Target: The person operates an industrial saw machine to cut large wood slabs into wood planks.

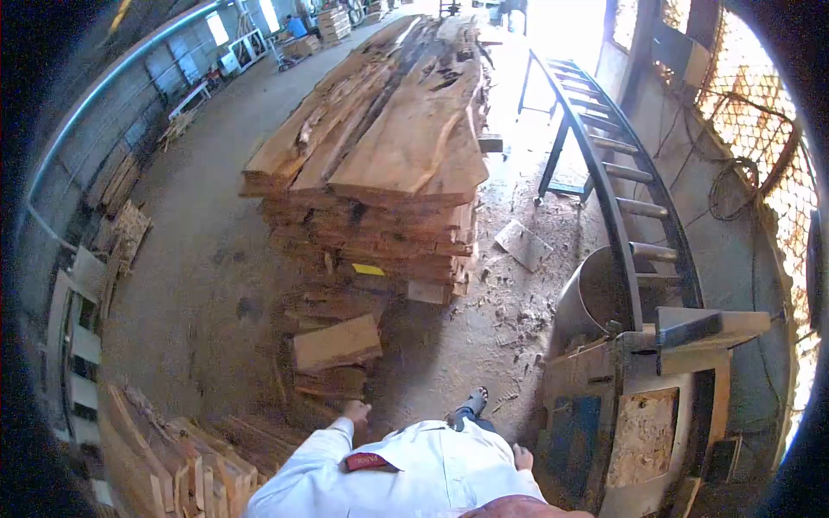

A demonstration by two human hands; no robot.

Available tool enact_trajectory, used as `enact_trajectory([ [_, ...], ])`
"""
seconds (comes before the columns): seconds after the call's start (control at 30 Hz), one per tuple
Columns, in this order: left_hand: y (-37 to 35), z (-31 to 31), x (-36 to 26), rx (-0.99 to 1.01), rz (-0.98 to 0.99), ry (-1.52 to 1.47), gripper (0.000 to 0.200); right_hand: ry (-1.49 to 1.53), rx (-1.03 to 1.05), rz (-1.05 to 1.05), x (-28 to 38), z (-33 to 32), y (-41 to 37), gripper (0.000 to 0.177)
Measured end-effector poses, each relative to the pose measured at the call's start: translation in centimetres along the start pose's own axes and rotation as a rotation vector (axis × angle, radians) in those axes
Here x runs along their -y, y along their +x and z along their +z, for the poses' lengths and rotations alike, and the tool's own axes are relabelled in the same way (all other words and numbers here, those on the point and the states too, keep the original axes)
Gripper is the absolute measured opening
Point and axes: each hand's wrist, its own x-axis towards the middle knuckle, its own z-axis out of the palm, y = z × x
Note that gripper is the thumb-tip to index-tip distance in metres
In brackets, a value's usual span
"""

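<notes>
My left hand (357,413) hangs low beside my body, in front of a short wooden board (338,343) lying on lower wood pieces. It looks loosely curled, but its fingers are too small and blurred to read, and no held object shows. On the other side, my right hand (522,457) is down by my hip, mostly hidden by the white shirt (432,466); its fingers cannot be made out. Ahead rises a large stack of thick wooden slabs (406,164) with rough natural edges and a yellow tag (369,269) low on its near end.
A black roller conveyor (635,173) runs along the right, its near end by a round metal drum (587,293) and a machine cabinet (639,423). Upright planks (173,457) stand at lower left. Wood chips (527,319) and a flat board (523,245) lie on the floor.
</notes>
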Motion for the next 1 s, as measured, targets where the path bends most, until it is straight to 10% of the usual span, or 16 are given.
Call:
enact_trajectory([
  [0.03, 0.1, -3.0, -4.0, 0.032, -0.405, -0.433, 0.042, 0.048, 0.063, 0.046, 2.6, -1.1, 1.8, 0.051],
  [0.17, 6.3, -5.5, -8.7, -0.149, -0.184, -0.38, 0.039, 0.604, 0.168, 0.276, 5.6, -0.3, 10.7, 0.031],
  [0.3, 6.9, -6.2, -17.3, -0.231, -0.12, -0.406, 0.039, 0.404, 0.221, 0.149, -0.6, 3.1, 20.0, 0.03],
  [0.73, 5.0, 0.7, -9.5, 0.175, -0.559, -0.173, 0.05, 0.462, 0.313, 0.411, 10.8, -0.9, 21.7, 0.031],
  [1.0, 11.9, 0.1, -10.4, 0.096, -0.277, -0.128, 0.054, -0.241, 0.279, -0.225, 10.0, 0.3, 27.9, 0.05],
])
